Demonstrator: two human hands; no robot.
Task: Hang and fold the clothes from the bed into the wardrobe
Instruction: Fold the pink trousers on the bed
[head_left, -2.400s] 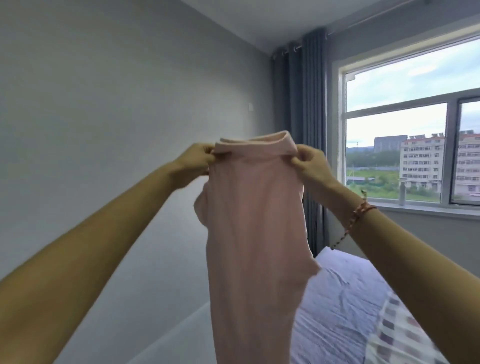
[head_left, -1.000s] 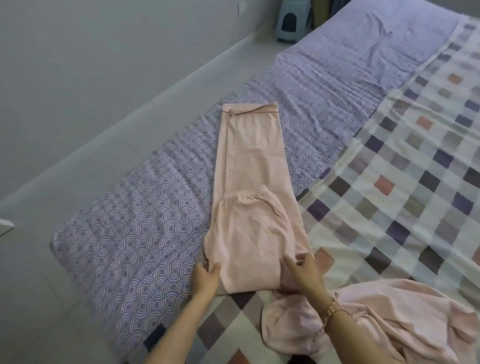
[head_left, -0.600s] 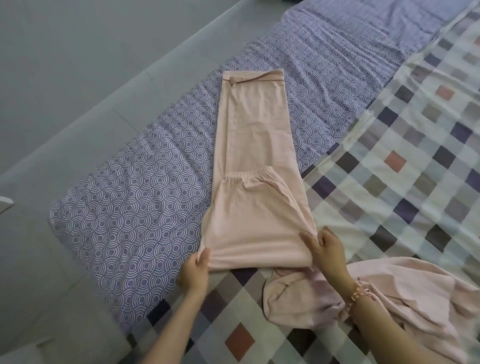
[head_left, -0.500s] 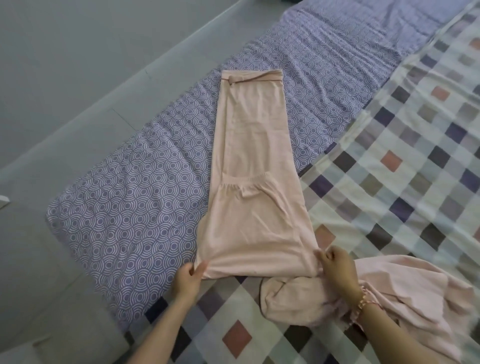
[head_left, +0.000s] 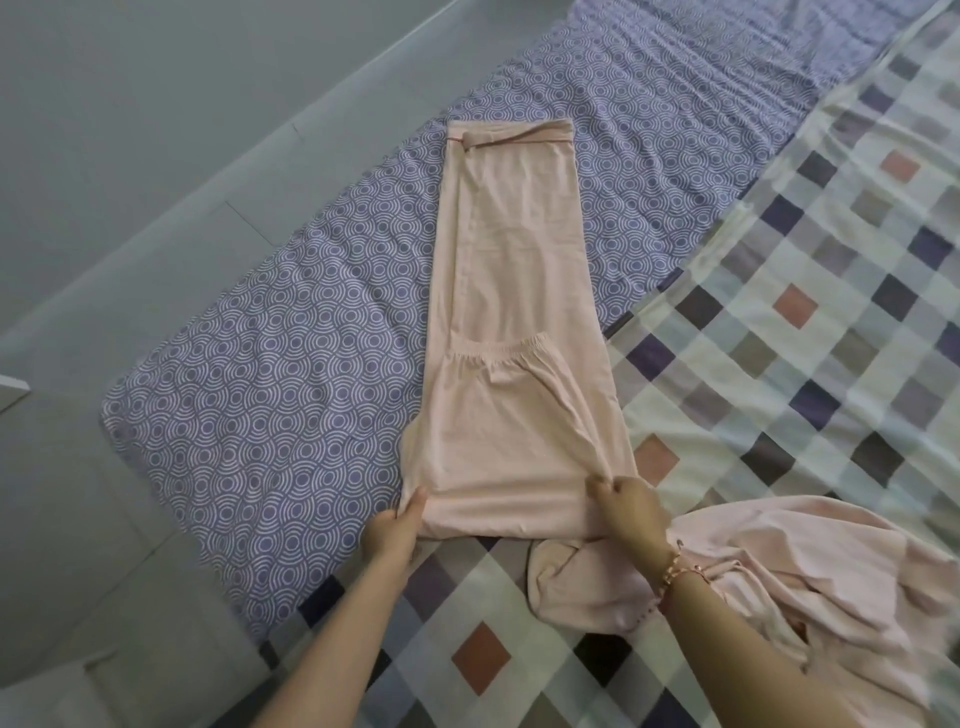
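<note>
Head view, looking down on a bed. A pair of pale pink trousers (head_left: 514, 332) lies flat and lengthwise in the centre of the frame. The hem end is at upper centre. The near part is doubled over the rest, so that the elastic waistband runs across the garment at mid-frame. The trousers rest mostly on a purple sheet with a white ring pattern (head_left: 260, 415), which fills the left and upper centre. Their near fold and right edge overlap a checked quilt (head_left: 779, 338) of cream, grey, navy and salmon squares that covers the right and the bottom of the frame.

The left hand (head_left: 392, 530), at lower centre-left, pinches the near left corner of the fold, with the thumb on top of the cloth and the fingers beneath. The right hand (head_left: 628, 506), at lower centre-right, grips the near right corner with curled fingers; the fabric puckers into creases that run toward that grip. A beaded bracelet (head_left: 680, 569) circles the right wrist.

A second pale pink garment (head_left: 753, 571) lies crumpled on the quilt at lower right, partly under the right forearm and just beside the near right corner of the trousers. A grey floor (head_left: 130, 156) occupies the upper left and left edge of the frame.
</note>
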